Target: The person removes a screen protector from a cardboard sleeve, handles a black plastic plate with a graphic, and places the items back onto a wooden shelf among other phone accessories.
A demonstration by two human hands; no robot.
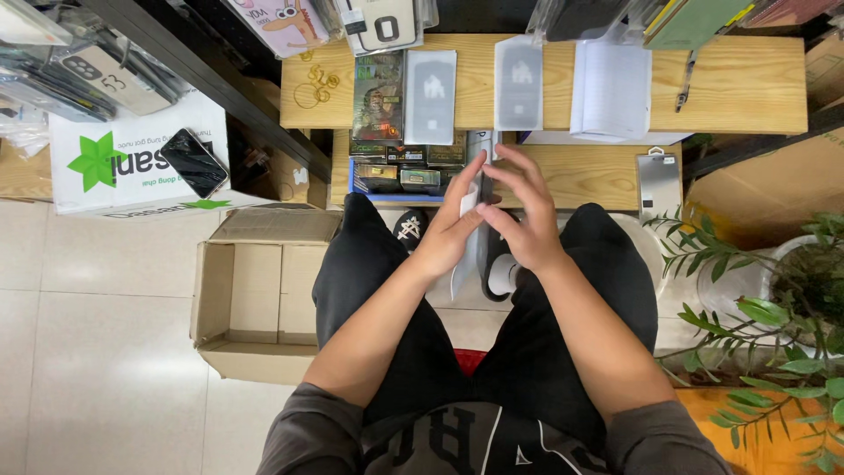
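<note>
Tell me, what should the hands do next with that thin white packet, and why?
Probably peel or slide it open. Both hands meet on the thin white packet: the left hand backs it with flat fingers, and the right hand has its fingertips at the top edge. Similar packets lie on the wooden bench, so the grip looks set for opening.

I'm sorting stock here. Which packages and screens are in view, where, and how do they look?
White flat package: upright between left hand and right hand.
Grey sleeve: wooden shelf, rectangular.
Phone: dark screen, on white-green box.
Cardboard box: floor, open, brown.
</note>
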